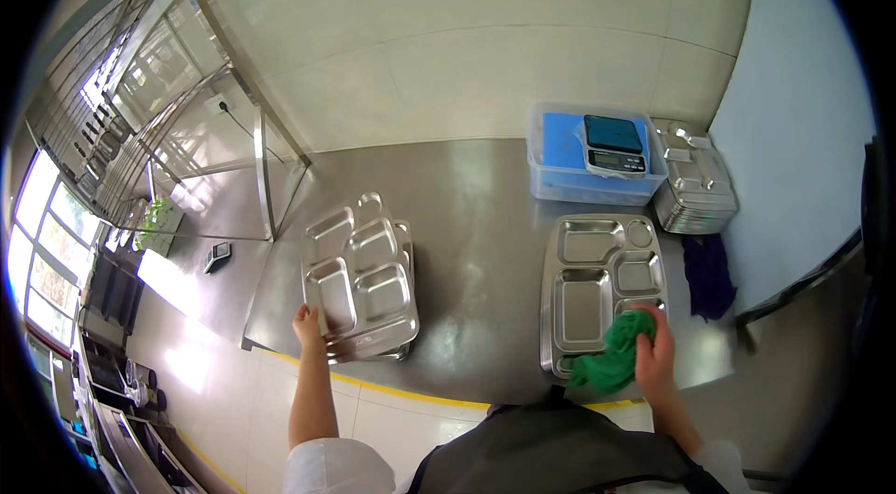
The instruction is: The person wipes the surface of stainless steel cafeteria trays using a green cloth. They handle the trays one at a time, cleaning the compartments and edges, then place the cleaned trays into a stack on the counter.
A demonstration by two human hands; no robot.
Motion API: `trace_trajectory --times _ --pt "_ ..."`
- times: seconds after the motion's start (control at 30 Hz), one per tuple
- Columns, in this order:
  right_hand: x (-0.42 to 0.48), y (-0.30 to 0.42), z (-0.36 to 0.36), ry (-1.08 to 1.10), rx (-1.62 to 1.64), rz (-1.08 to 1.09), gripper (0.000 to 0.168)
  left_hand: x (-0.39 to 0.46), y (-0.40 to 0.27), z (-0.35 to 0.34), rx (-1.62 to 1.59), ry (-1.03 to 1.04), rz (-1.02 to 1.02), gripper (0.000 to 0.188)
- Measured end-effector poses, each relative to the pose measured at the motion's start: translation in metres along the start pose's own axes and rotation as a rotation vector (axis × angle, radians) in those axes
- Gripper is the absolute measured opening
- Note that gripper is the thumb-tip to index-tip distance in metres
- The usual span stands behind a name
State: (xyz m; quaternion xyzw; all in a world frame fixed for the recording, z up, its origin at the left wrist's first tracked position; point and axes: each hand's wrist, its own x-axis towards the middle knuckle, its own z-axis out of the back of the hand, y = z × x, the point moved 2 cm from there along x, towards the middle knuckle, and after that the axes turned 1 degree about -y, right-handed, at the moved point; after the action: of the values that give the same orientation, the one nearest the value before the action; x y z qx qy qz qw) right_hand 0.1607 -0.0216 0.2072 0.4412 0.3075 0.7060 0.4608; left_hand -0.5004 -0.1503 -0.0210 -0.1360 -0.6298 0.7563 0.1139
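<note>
My left hand (308, 326) grips the near left edge of a stainless steel compartment tray (347, 287). That tray sits askew over at least one more tray (404, 242), whose edge shows at the right; how far apart they are I cannot tell. In my right hand (656, 354) is a bunched green cloth (607, 362). The cloth hangs over the near right part of a second compartment tray (583, 305), hiding some of its hollows. Both trays are on a stainless steel table (476, 263).
Toward the wall stands a clear plastic bin (595, 191) with a digital scale (614, 146) on top. Beside it are a stack of steel trays (696, 189) and a dark purple cloth (707, 277). A wire rack (105, 123) rises at left, near a small device (218, 256).
</note>
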Motion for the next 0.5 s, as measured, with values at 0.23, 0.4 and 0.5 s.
trace_trajectory --times 0.23,0.4,0.5 --pt "0.021 -0.034 0.028 -0.240 0.045 -0.116 0.032 0.055 0.018 0.002 0.539 0.059 -0.087 0.048" --pt "0.089 -0.051 0.026 -0.276 -0.272 0.010 0.032 -0.017 -0.063 -0.102 1.024 0.126 -0.505 0.057" --pt "0.146 -0.097 -0.022 -0.033 -0.439 0.314 0.041 -0.139 -0.078 -0.182 0.213 0.529 -0.429 0.049"
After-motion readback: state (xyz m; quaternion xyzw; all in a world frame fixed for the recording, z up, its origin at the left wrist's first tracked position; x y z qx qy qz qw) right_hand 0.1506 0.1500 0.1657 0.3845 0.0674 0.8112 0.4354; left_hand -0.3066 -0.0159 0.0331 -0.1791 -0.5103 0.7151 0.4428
